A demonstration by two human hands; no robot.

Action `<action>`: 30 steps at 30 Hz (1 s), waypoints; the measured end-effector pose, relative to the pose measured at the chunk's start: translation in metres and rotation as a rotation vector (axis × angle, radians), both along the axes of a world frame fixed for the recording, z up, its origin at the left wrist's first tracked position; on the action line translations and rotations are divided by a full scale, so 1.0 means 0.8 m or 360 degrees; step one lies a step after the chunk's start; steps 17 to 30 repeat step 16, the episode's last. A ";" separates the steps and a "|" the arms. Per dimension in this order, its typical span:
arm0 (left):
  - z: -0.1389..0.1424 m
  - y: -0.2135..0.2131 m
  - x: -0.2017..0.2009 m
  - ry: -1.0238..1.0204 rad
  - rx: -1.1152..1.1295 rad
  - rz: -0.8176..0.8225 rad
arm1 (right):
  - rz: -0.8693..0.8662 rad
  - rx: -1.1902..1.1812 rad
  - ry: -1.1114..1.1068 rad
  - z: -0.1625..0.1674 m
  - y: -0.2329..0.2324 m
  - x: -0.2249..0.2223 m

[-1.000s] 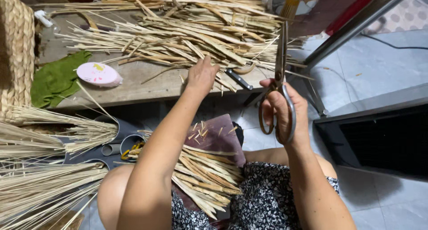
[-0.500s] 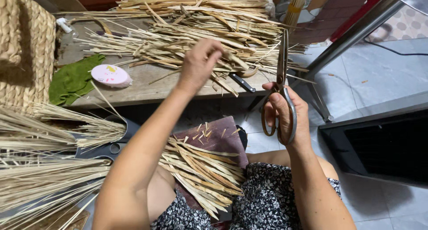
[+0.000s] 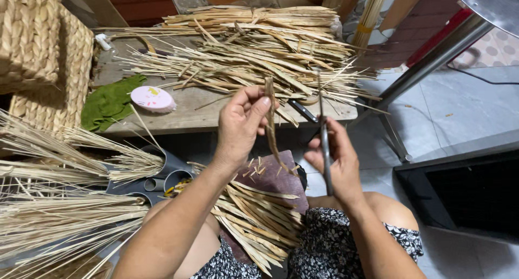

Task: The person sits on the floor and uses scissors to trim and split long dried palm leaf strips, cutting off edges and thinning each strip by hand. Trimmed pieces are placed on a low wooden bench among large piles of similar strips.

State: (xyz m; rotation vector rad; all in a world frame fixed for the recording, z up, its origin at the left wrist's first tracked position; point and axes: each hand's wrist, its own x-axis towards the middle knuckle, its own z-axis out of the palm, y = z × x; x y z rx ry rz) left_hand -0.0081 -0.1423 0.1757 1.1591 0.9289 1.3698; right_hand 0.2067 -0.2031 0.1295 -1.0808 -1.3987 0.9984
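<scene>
My left hand pinches the top end of a dried straw strip, which hangs down in front of me. My right hand grips a pair of scissors, blades pointing up, just right of the strip. Beyond both hands a big heap of dried straw strips covers a low wooden table. More cut strips lie across my lap on a dark red cloth.
A round pink tape measure and a green cloth sit on the table's left part. Woven baskets stand at far left, thin straw bundles below them. A metal table leg and a dark cabinet stand to the right.
My left hand has come back from the heap on the table holding one strip. The right hand with the scissors has moved in toward it, blades now edge-on.
</scene>
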 end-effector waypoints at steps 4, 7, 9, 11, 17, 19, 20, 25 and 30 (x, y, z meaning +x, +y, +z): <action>-0.025 -0.002 0.007 -0.0137 -0.0059 -0.0079 | 0.0039 0.0029 -0.0293 0.010 -0.011 -0.020; -0.036 -0.005 0.011 -0.0131 -0.0112 -0.0073 | 0.0044 0.0163 -0.0501 0.020 -0.017 -0.026; -0.039 -0.006 0.011 -0.0118 -0.0109 -0.0058 | 0.0024 0.0260 -0.0603 0.025 -0.018 -0.029; -0.039 -0.007 0.012 -0.0114 -0.0075 -0.0053 | -0.0010 0.0312 -0.0667 0.027 -0.018 -0.031; -0.035 -0.013 0.021 -0.0024 -0.0179 -0.0031 | -0.0075 0.0284 -0.0732 0.025 -0.019 -0.033; -0.035 -0.013 0.021 -0.0024 -0.0179 -0.0031 | -0.0075 0.0284 -0.0732 0.025 -0.019 -0.033; -0.035 -0.013 0.021 -0.0024 -0.0179 -0.0031 | -0.0075 0.0284 -0.0732 0.025 -0.019 -0.033; -0.035 -0.013 0.021 -0.0024 -0.0179 -0.0031 | -0.0075 0.0284 -0.0732 0.025 -0.019 -0.033; -0.035 -0.013 0.021 -0.0024 -0.0179 -0.0031 | -0.0075 0.0284 -0.0732 0.025 -0.019 -0.033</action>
